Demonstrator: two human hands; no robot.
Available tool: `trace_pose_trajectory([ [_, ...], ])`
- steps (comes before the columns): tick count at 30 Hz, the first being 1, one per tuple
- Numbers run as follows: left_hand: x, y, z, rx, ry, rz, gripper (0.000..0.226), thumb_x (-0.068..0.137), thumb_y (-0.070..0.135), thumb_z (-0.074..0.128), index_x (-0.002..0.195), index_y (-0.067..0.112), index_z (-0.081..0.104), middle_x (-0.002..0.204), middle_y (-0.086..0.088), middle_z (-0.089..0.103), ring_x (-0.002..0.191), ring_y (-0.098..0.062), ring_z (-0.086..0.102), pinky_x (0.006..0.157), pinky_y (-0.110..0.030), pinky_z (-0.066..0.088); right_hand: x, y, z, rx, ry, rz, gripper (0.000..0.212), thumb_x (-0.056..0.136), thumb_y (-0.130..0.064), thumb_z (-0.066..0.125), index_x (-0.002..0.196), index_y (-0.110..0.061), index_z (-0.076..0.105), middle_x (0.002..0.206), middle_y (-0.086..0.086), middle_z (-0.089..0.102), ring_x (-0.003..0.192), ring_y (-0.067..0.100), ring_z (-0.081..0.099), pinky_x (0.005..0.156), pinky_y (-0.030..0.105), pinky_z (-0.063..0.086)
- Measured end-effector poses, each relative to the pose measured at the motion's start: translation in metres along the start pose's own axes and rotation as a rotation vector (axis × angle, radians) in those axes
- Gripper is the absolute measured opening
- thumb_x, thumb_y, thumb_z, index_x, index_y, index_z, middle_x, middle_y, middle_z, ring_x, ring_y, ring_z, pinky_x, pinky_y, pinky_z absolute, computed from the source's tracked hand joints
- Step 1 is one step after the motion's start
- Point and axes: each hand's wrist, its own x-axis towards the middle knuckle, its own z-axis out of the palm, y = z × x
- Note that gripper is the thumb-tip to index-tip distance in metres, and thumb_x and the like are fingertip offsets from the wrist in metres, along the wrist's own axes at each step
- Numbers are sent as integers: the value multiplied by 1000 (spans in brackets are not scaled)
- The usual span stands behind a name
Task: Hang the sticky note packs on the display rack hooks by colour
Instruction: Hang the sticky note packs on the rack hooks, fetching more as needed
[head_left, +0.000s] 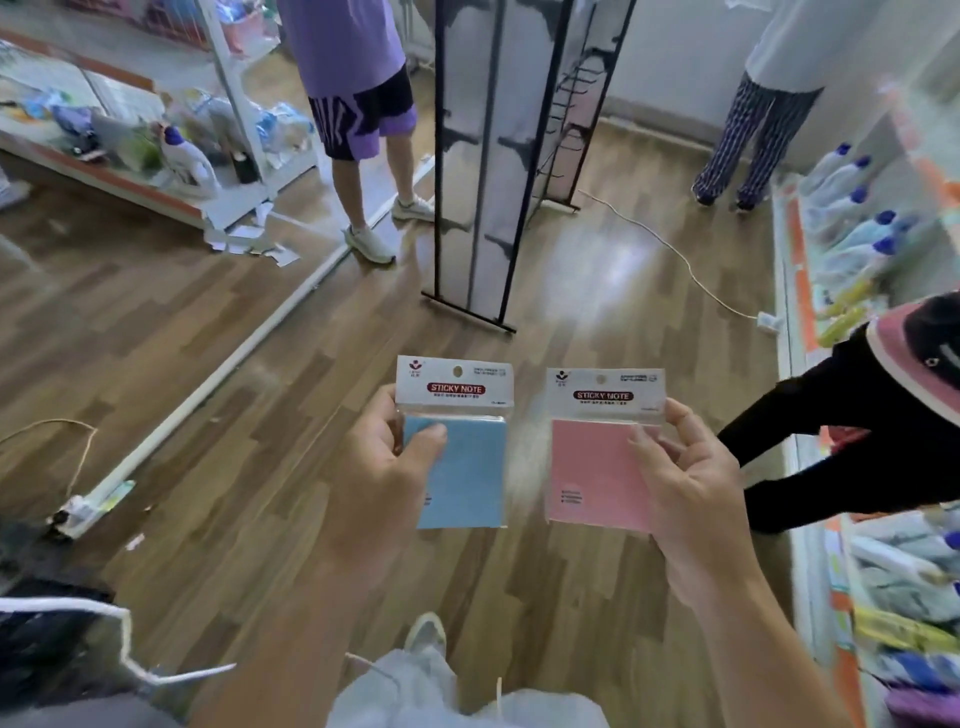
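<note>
My left hand (384, 467) pinches the blue sticky note pack (467, 467) at its left edge, thumb laid across the front and the white header standing above my fingers. My right hand (691, 483) grips the pink sticky note pack (597, 467) at its right edge, thumb on the front as well. Both packs hang upright between the hands, side by side but apart. The black display rack (439, 156) stands on the wooden floor (234, 364) beyond both hands, well apart from them.
</note>
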Motion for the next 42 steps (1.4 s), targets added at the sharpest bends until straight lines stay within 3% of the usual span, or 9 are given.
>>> trace_pose_trajectory([
  [3, 59, 13, 23, -9, -14, -12, 24, 74, 27, 54, 96, 32, 61, 87, 6, 72, 73, -17, 68, 57, -37, 52, 56, -7, -4, -26, 56, 12, 31, 99, -10, 52, 119, -32, 61, 93, -8, 76, 77, 10, 71, 66, 34, 56],
  [8, 149, 20, 77, 25, -70, -34, 24, 74, 26, 55, 94, 36, 64, 90, 2, 73, 84, -32, 68, 66, -59, 53, 145, -11, -21, -13, 109, 40, 35, 97, -14, 54, 126, -33, 60, 98, -9, 75, 86, 15, 72, 73, 41, 57],
  [15, 288, 38, 196, 34, -160, -3, 30, 72, 21, 51, 100, 28, 60, 91, 8, 73, 74, -13, 70, 57, -32, 54, 306, -26, -64, 62, 150, 50, 29, 96, -11, 55, 108, -34, 69, 91, -5, 75, 77, 14, 70, 64, 37, 55],
  [19, 362, 64, 266, 40, -180, 40, 30, 74, 19, 51, 100, 31, 60, 96, 7, 73, 82, -17, 72, 63, -39, 59, 401, -59, -95, 79, 105, 57, 34, 95, -6, 54, 104, -34, 70, 90, -2, 76, 74, 14, 70, 62, 35, 54],
  [23, 426, 82, 319, 18, -149, 65, 26, 76, 21, 53, 99, 30, 60, 96, 7, 73, 82, -17, 71, 60, -31, 58, 489, -87, -119, 72, 128, 43, 38, 94, -2, 52, 100, -34, 71, 87, -1, 76, 72, 16, 70, 62, 34, 54],
  [26, 478, 87, 352, 18, -126, 69, 18, 79, 29, 56, 94, 35, 63, 96, 6, 74, 83, -18, 71, 64, -38, 59, 549, -99, -130, 82, 135, 35, 39, 94, -2, 52, 98, -36, 71, 87, -1, 76, 71, 15, 70, 65, 37, 54],
  [33, 637, 102, 436, -25, -164, 121, 20, 78, 25, 54, 95, 33, 60, 94, 6, 74, 79, -13, 70, 57, -25, 52, 716, -117, -140, 48, 168, -4, 35, 95, -1, 51, 99, -30, 71, 83, -6, 76, 68, 8, 68, 54, 25, 53],
  [39, 771, 144, 495, 18, -262, 171, 30, 78, 24, 54, 105, 35, 56, 100, 7, 72, 88, -14, 71, 66, -31, 56, 859, -161, -144, 31, 236, -110, 32, 95, -5, 53, 101, -33, 68, 85, -13, 74, 71, 2, 67, 64, 31, 53],
  [42, 827, 161, 525, 11, -242, 179, 38, 77, 26, 59, 115, 32, 54, 101, 8, 72, 88, -12, 71, 64, -27, 56, 924, -172, -152, 49, 279, -111, 32, 96, -6, 52, 105, -35, 62, 89, -15, 74, 77, 2, 69, 72, 37, 53],
])
